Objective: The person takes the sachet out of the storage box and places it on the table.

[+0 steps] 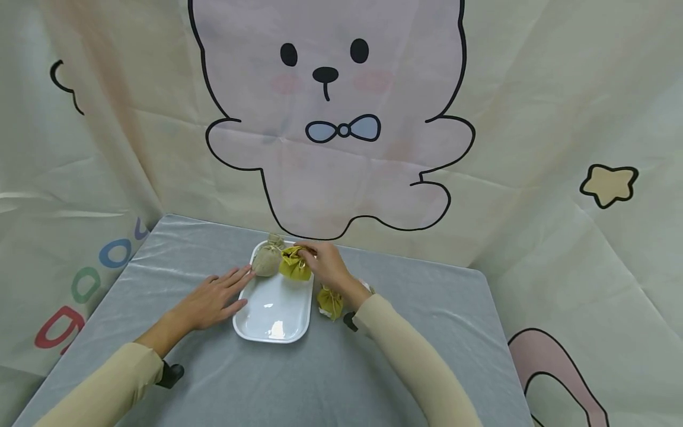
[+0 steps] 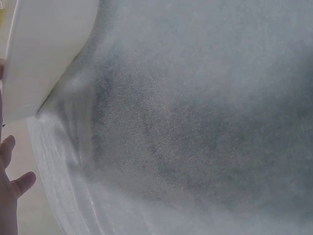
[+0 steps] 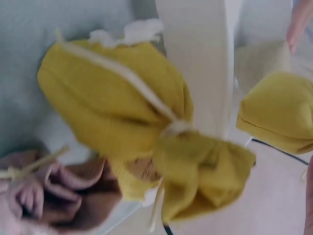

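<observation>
My right hand (image 1: 326, 265) pinches the top of a small yellow drawstring pouch (image 1: 295, 265) over the far right part of a white tray (image 1: 272, 308). In the right wrist view this yellow pouch (image 3: 279, 112) shows at the right edge. Beside it, at the tray's far left corner, sits a beige-green drawstring pouch (image 1: 265, 261). With fingers straight, my left hand (image 1: 216, 299) touches the tray's left rim; the left wrist view shows only some of its fingers (image 2: 22, 185) beside the tray wall (image 2: 54, 49).
Right of the tray, another yellow pouch (image 1: 330, 302) with white trim rests on the grey cloth (image 1: 224, 367), large in the right wrist view. A mauve-brown pouch (image 3: 73, 200) lies near it. My right wrist partly covers something white (image 1: 367, 286). A printed curtain (image 1: 341, 190) hangs behind the table.
</observation>
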The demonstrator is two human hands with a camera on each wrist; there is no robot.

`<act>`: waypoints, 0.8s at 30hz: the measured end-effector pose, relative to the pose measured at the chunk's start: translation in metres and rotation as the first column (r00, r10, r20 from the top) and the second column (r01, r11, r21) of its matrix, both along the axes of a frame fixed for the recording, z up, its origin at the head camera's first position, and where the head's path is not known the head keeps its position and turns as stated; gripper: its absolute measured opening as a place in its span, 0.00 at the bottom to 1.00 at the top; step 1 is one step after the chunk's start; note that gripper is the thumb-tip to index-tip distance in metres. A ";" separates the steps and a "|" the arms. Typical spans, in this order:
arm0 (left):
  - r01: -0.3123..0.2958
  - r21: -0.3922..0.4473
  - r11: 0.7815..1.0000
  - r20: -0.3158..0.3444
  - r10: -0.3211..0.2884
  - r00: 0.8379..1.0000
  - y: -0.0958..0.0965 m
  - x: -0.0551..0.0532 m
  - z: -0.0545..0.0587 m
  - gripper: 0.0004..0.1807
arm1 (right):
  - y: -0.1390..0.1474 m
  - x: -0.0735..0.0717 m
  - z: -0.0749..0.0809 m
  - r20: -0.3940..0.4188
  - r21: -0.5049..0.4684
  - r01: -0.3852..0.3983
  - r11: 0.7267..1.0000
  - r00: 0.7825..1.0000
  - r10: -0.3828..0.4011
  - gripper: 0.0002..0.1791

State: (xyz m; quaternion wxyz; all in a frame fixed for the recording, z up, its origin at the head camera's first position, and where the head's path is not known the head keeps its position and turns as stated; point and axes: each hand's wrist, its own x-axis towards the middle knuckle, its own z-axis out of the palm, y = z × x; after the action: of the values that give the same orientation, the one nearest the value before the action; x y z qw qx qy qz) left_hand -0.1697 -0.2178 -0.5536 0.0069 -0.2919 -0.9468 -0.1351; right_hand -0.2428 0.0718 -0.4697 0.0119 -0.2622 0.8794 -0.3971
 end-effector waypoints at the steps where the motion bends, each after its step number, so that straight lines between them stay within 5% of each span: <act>1: 0.001 0.000 1.000 -0.003 -0.001 1.000 0.000 0.000 0.000 0.35 | 0.003 -0.001 0.001 -0.003 -0.019 -0.002 1.000 1.000 0.002 0.14; 11: 0.003 0.001 1.000 -0.016 -0.003 1.000 0.001 0.000 0.000 0.35 | 0.025 -0.004 0.012 -0.083 -0.108 0.021 0.994 0.996 -0.030 0.12; 24: 0.004 0.011 1.000 -0.004 -0.004 1.000 0.001 0.001 0.001 0.35 | 0.064 -0.012 0.019 -0.214 -0.086 0.094 0.992 0.971 -0.110 0.12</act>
State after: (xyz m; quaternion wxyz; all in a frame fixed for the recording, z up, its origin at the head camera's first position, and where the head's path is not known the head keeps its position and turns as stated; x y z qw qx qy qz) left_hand -0.1688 -0.2173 -0.5524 0.0102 -0.2939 -0.9455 -0.1398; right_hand -0.2552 0.1360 -0.4505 -0.1151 -0.2590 0.8722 -0.3988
